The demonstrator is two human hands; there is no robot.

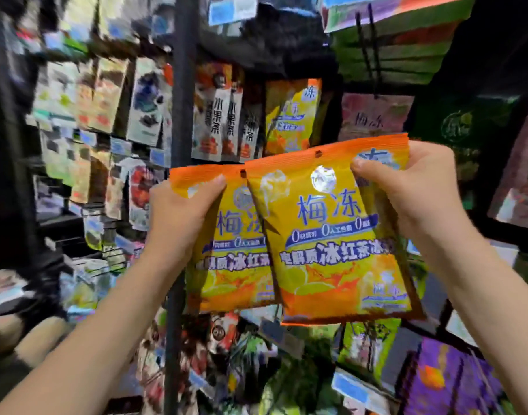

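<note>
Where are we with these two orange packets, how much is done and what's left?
Done: both packets are off the rack, held up before it. In hand: the left hand pinches the left packet by its top corner, the right hand grips the right packet, which overlaps the left one. Left: hanging them by the matching packet on the rack, or carrying them off; I cannot tell which.

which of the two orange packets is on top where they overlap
The right-hand packet, pinched by the right hand: its edge lies over the left-hand packet, held by the left hand, cutting off that one's printed words.
</note>
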